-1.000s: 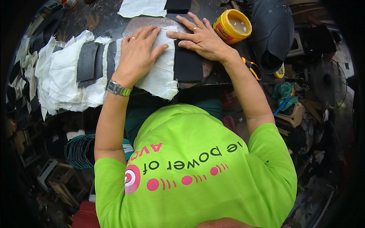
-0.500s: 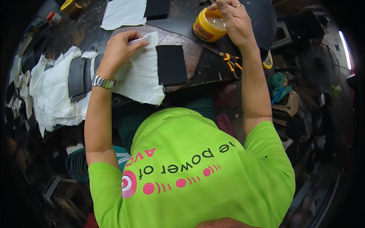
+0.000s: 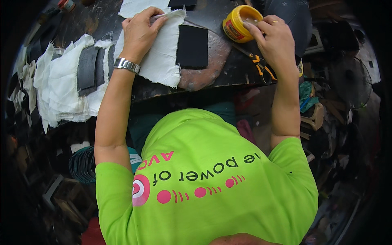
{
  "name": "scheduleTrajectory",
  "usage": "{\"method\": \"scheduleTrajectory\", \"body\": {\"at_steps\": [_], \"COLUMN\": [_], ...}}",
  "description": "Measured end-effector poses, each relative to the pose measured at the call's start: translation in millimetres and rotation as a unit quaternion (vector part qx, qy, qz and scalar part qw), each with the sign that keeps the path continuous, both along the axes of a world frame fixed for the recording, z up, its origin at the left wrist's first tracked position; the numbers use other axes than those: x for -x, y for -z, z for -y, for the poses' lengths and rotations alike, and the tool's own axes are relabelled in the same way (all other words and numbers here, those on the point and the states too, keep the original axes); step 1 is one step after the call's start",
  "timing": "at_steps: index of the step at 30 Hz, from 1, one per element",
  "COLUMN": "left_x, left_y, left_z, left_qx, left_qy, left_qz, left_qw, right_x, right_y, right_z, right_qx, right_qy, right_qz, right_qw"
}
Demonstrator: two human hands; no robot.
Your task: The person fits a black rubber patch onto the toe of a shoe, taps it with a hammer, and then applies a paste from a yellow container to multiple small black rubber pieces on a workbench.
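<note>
My left hand [image 3: 141, 32] pinches the top edge of a frayed white cloth [image 3: 161, 61] lying on the worktable. Along the cloth's right side is a flat black rectangle [image 3: 192, 47]. Both lie over a worn reddish-grey slab [image 3: 218, 55]. My right hand [image 3: 277, 41] is at the right rim of an open yellow tub [image 3: 237, 30], its thumb and fingers closed at the mouth. Whatever they hold is hidden. Pale, shiny stuff shows inside the tub.
Orange-handled scissors [image 3: 263, 69] lie right of the slab, near the edge of the dark table [image 3: 151, 92]. A pile of frayed white cloths [image 3: 61, 85] with dark grey pieces [image 3: 89, 69] sits at left. Another white cloth [image 3: 132, 6] lies at the far side.
My right hand has come down from above the tub to its right rim. My left hand keeps its pinch on the cloth. The whole view has shifted slightly.
</note>
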State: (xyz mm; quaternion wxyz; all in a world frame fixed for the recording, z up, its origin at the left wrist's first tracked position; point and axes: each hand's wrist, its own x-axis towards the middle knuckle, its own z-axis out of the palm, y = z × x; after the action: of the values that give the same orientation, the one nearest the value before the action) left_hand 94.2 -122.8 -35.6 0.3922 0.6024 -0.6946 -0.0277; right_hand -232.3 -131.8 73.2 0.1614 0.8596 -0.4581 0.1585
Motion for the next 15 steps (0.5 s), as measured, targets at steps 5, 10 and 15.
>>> {"method": "scheduleTrajectory", "body": {"at_steps": [5,10,15], "left_x": [11.8,20.0,19.1], "left_y": [-10.4,-21.8,-18.4], "left_z": [-0.7,-0.2,0.5], "left_qx": [-0.032,-0.06,-0.037], "left_qy": [-0.027,-0.024,-0.026], "left_qz": [-0.079,-0.112,-0.064], "left_qw": [0.996,0.992,0.997], "right_x": [-29.9,-78.1,-84.4], "right_y": [7.1,68.0,99.3], "right_z": [-37.7,-73.4,-82.8], "right_qx": [-0.191,-0.272,-0.14], "right_qy": [-0.22,-0.254,-0.188], "right_qz": [0.274,0.136,0.031], "right_qw": [0.916,0.918,0.972]}}
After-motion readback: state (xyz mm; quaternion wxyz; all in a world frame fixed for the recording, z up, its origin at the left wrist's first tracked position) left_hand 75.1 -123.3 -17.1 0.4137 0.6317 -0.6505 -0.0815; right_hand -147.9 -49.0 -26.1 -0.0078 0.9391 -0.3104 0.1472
